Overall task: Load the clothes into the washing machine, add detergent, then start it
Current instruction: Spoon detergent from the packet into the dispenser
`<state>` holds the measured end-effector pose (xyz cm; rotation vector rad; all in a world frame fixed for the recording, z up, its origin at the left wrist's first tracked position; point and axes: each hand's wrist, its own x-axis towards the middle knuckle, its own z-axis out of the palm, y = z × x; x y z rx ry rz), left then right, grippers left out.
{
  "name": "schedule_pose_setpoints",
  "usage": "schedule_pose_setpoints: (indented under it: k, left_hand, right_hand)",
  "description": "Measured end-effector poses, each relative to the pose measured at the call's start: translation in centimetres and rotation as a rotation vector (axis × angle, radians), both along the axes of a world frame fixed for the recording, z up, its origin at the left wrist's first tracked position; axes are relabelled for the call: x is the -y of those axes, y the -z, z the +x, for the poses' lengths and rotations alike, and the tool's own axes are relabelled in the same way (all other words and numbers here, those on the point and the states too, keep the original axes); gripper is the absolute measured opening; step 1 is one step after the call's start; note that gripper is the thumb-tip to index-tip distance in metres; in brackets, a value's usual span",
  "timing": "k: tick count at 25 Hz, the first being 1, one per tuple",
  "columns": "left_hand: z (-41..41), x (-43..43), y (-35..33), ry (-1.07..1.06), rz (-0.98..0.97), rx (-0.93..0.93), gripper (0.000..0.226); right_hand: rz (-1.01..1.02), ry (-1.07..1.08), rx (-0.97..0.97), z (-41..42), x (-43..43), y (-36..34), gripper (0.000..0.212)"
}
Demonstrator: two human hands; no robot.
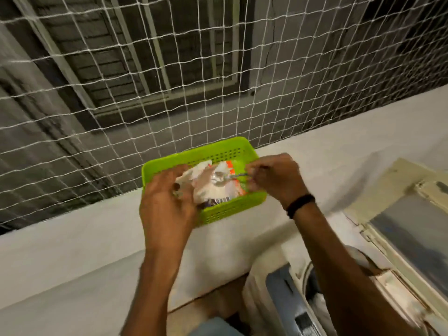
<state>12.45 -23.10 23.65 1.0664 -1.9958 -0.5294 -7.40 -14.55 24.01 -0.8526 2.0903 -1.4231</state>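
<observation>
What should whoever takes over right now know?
Left hand grips the crumpled white-and-orange detergent packet inside the green perforated plastic basket on the white ledge.
Right hand pinches a small metal spoon, its bowl at the packet's mouth.
Top-load washing machine lower right, lid up; its load is hidden behind the arm.
Left: spoon detergent in, close lid, start.

Net (pixel 169 93) closes off the space right behind the green basket (pixel 232 209). Ledge (pixel 72 238) left of it is open from above. Raised washer lid (pixel 412 238) crowds the right.
</observation>
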Motion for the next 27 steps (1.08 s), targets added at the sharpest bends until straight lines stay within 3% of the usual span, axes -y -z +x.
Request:
schedule_pose_setpoints:
  k: [1, 3, 10, 16, 20, 23, 27]
  left_hand:
    - [0.3, 1.1, 0.5, -0.023, 0.014, 0.067, 0.024]
    - [0.6, 2.5, 1.3, -0.032, 0.061, 0.137, 0.019]
    - [0.9, 3.5, 1.7, -0.026, 0.126, 0.122, 0.006]
    - [1.1, 3.7, 1.6, -0.028, 0.145, 0.089, 0.006]
    - [1.1, 3.5, 1.2, -0.043, 0.163, 0.083, 0.007]
    - [1.2, 3.5, 1.1, -0.047, 0.155, 0.072, 0.007]
    - [1.0, 3.0, 0.8, -0.043, 0.155, 0.033, 0.007]
  right_hand:
    - [0.101, -0.017, -0.136, 0.2, 1.4, 0.4, 0.015]
    - [0.204, -0.048, -0.198, 0.9, 3.3, 0.7, 0.015]
    - [0.324, -0.110, 0.113, 1.4, 5.4, -0.1, 0.021]
    - [0.428, -0.262, 0.115, 1.6, 4.9, -0.4, 0.047]
    - [0.401, -0.280, 0.212, 1.5, 4.2, -1.0, 0.025]
    - [0.322, -0.163, 0.244, 0.6, 3.5, -1.0, 0.029]
    - [0.283, -0.105, 0.200, 0.2, 2.5, -1.4, 0.016]
